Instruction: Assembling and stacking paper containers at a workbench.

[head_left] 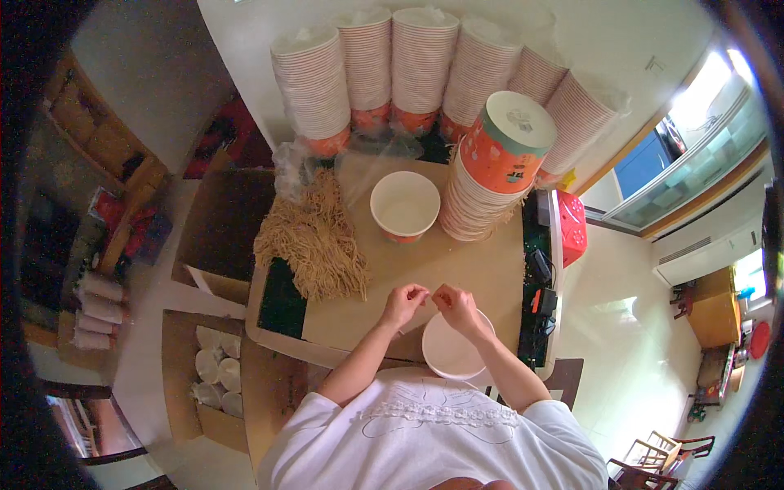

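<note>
My left hand (406,304) and my right hand (456,309) are held close together over the near part of the table. Fingers and thumb are pinched on each; anything thin between them is too small to make out. Beneath my right forearm a white paper bucket (447,351) stands at the table's near edge, mouth up. Farther off is another open paper bucket (405,204), white inside with an orange outer wall. To its left lies a heap of tan cord strands (314,241), apart from both hands.
A stack of nested buckets (478,204) at the right carries an upturned orange bucket (502,155). Several tall bagged stacks (425,65) line the wall. Cardboard (392,282) covers the tabletop. Black power adapters (541,302) sit along the right edge. Left stands a carton (219,416) holding wrapped rolls.
</note>
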{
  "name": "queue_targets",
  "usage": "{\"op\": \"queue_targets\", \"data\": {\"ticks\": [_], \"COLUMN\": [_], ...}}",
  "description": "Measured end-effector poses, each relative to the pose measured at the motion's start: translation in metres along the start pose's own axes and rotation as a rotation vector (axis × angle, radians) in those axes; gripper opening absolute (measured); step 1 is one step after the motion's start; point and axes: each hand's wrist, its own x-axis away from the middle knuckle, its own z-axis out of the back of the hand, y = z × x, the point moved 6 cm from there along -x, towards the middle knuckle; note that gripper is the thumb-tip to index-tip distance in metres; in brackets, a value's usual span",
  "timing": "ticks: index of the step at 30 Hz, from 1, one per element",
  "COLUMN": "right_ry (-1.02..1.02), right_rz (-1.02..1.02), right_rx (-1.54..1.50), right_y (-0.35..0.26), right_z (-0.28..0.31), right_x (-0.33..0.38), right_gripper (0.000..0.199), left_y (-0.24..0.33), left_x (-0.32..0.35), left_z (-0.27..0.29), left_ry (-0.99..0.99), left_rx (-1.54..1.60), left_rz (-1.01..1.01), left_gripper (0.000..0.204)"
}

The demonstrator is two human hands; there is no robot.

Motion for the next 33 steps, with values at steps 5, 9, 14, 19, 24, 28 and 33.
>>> {"op": "queue_targets", "data": {"ticks": [5, 9, 14, 19, 24, 28, 33], "right_ry": [0.001, 0.012, 0.089, 0.051, 0.021, -0.046, -0.058], "right_rz": [0.020, 0.051, 0.168, 0.020, -0.080, -0.144, -0.104], "right_rx": [-0.018, -0.009, 0.135, 0.052, -0.062, -0.154, -0.102], "right_y": [-0.002, -0.002, -0.004, 0.003, 0.012, 0.011, 0.009], "right_z": [0.000, -0.001, 0.003, 0.005, 0.002, 0.000, 0.000], "right_x": [0.001, 0.001, -0.001, -0.002, -0.003, -0.005, -0.005], "right_gripper": [0.009, 0.009, 0.007, 0.010, 0.011, 0.010, 0.010], "left_y": [0.006, 0.026, 0.029, 0.031, 0.048, 0.041, 0.034], "left_x": [0.001, 0.006, 0.005, -0.002, 0.002, 0.002, 0.002], "left_z": [-0.001, -0.003, -0.015, -0.009, -0.011, -0.009, -0.005], "left_ry": [0.045, 0.117, 0.217, 0.159, 0.117, 0.128, 0.138], "left_rx": [-0.117, -0.422, -0.500, -0.350, -0.318, -0.303, -0.257], "left_rz": [-0.046, -0.262, -0.363, -0.242, -0.295, -0.236, -0.217], "left_gripper": [0.011, 0.011, 0.008, 0.009, 0.008, 0.008, 0.009]}}
